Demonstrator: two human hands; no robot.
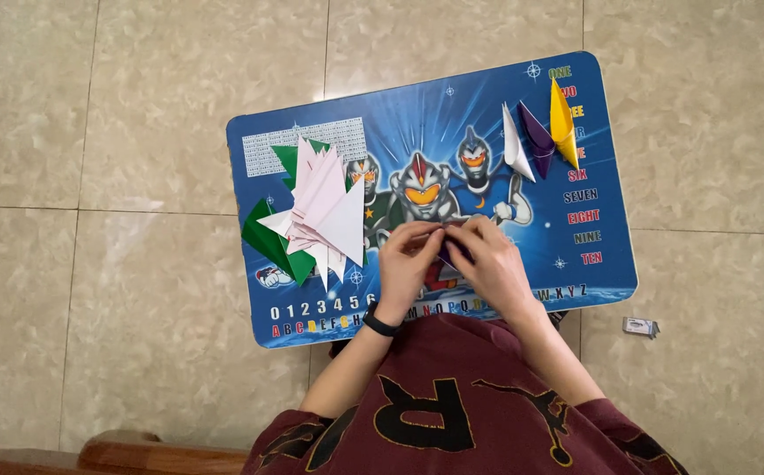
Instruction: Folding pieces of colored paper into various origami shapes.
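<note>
You are pinching a small dark purple folded paper piece [449, 249] between both sets of fingertips, left hand [407, 264] and right hand [494, 264] closing equally near, paper lying crosswise between them.

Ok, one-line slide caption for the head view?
Both hands, left hand and right hand, fold a dark paper piece over a blue lap table.

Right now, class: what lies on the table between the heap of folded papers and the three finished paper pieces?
In the head view, between the paper heap and the three folded pieces, only the blue printed tabletop shows; no paper lies there.
</note>
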